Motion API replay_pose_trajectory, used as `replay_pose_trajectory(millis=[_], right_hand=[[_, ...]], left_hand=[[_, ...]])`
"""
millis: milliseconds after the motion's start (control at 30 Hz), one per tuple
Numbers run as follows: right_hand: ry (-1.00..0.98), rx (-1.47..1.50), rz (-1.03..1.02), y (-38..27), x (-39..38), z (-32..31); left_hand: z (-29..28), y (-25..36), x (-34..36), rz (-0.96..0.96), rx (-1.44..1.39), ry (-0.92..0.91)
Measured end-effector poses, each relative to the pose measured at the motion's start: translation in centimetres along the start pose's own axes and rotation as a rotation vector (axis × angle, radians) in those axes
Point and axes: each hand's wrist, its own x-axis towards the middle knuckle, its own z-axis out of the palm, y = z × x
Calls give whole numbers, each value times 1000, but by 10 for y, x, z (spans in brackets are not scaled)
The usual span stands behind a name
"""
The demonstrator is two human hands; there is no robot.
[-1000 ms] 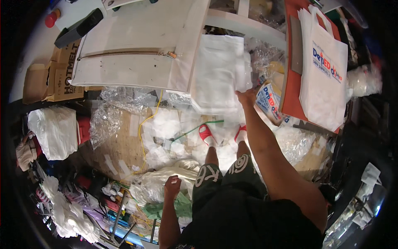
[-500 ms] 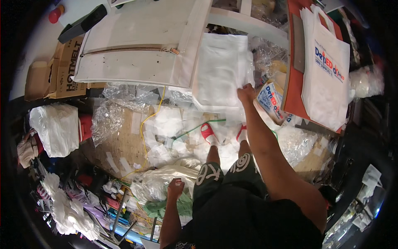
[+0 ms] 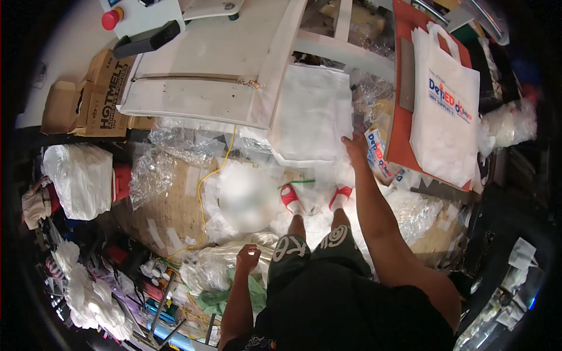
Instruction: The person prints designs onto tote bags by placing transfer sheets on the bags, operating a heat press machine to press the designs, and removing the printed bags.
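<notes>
My right hand [image 3: 353, 146] is at the lower right corner of a stack of plain white sheets or bags [image 3: 309, 112], its fingers pinched at the edge. Just right of it lie white printed bags [image 3: 377, 153] with blue and red print, partly hidden. More printed white bags with handles [image 3: 445, 134] rest on a red-orange board [image 3: 399, 140]. My left hand [image 3: 249, 254] hangs low beside my leg with curled fingers; what they hold, if anything, is too small to make out.
A white machine platen [image 3: 199, 58] with a red button [image 3: 111, 19] fills the upper left, near cardboard boxes [image 3: 102, 99]. A yellow cable [image 3: 205, 175] crosses the littered floor. Plastic wrap [image 3: 152, 181], a white sack [image 3: 76, 178] and cluttered racks [image 3: 164, 310] surround my feet.
The view has shifted slightly. My right hand is a little right and lower, still at the stack's edge. My left hand remains low with curled fingers.
</notes>
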Motion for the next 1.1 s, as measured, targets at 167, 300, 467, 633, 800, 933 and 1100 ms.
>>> replay_pose_trajectory(millis=[167,300,467,633,800,933,1100], right_hand=[[-474,485,258,-83,-81,-47],[-1106,239,-85,-83,-158,-168],[-892,774,655,-62,-183,-179],[-511,-213,247,-102,-181,-208],[-813,190,179,-109,-179,-289],[-710,208,3,-186,-158,-378],[-255,555,-176,-294,-86,-499]], left_hand=[[-15,10,25,-165,-390,-129],[-22,135,51,-299,-1044,-458],[-13,206,64,20,-654,-565],[-13,209,32,104,-260,-319],[-30,292,-19,9,-275,-418],[-44,436,-70,365,-24,-331],[-59,611,-129,1299,-31,260]])
